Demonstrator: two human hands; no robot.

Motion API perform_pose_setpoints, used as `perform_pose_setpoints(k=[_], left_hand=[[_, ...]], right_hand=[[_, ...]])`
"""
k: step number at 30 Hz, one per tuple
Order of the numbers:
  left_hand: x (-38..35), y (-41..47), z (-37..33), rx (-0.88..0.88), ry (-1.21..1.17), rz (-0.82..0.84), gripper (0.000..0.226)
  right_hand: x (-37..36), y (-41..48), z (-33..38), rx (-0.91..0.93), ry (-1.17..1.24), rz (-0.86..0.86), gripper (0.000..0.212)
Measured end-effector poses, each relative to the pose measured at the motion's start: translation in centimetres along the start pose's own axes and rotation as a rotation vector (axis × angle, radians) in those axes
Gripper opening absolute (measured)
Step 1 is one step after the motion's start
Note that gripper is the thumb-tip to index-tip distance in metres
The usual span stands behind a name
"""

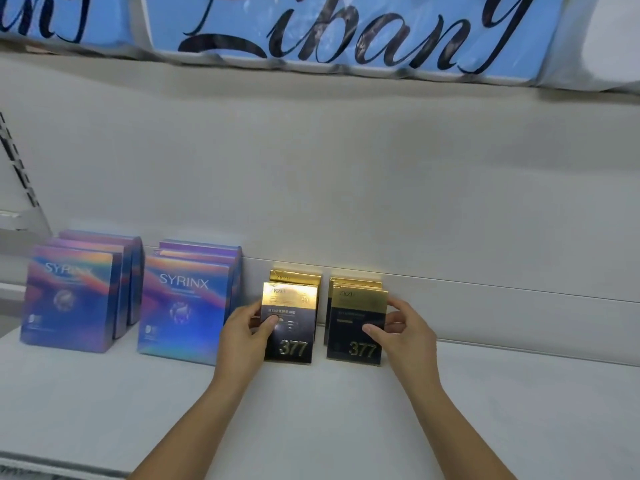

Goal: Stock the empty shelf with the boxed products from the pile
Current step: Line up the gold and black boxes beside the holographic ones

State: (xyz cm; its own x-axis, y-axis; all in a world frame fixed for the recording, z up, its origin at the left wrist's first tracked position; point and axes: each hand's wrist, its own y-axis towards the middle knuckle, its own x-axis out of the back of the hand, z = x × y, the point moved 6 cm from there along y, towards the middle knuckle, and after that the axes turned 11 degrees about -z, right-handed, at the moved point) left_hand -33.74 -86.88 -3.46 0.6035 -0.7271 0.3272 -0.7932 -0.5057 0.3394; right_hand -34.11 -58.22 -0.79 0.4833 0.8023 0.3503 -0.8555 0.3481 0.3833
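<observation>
The white shelf (311, 427) carries four rows of upright boxes, each row running from the front toward the back panel (346, 185).

The two rows at the left consist of iridescent SYRINX boxes: the left SYRINX row (69, 299) and the right SYRINX row (183, 306) stand near each other with a gap between them. Each row shows three boxes.

To the right of these stand two rows of black-and-gold boxes marked "377". The left 377 box (294, 341) stands at the front of its row, with one more box directly behind it. The right 377 box (353, 348) fronts the neighbouring row; the count behind it appears to be two, but the edges overlap and this is not certain. The two front boxes stand side by side, apart.

The left hand (247, 327) grips the left 377 box: thumb on the front face, fingers wrapped behind its left edge. The right hand (401, 332) grips the right 377 box in mirror fashion, thumb on the face and fingers at its right edge.

A blue banner (346, 29) with dark script lettering hangs above.
</observation>
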Motion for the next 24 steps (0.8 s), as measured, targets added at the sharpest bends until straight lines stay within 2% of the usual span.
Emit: perform_pose_setpoints(k=[6, 14, 24], left_hand=[[-0.6, 0.4, 0.1, 0.013, -0.018, -0.044, 0.046], [-1.0, 0.5, 0.4, -0.017, -0.003, -0.027, 0.042], [-1.0, 0.8, 0.3, -0.017, -0.036, -0.008, 0.046]], right_hand=[[-0.6, 0.1, -0.3, -0.013, 0.003, -0.025, 0.054], [-0.7, -0.2, -0.7, -0.043, -0.051, -0.032, 0.050], [-1.0, -0.8, 0.2, -0.059, -0.076, 0.024, 0.052]])
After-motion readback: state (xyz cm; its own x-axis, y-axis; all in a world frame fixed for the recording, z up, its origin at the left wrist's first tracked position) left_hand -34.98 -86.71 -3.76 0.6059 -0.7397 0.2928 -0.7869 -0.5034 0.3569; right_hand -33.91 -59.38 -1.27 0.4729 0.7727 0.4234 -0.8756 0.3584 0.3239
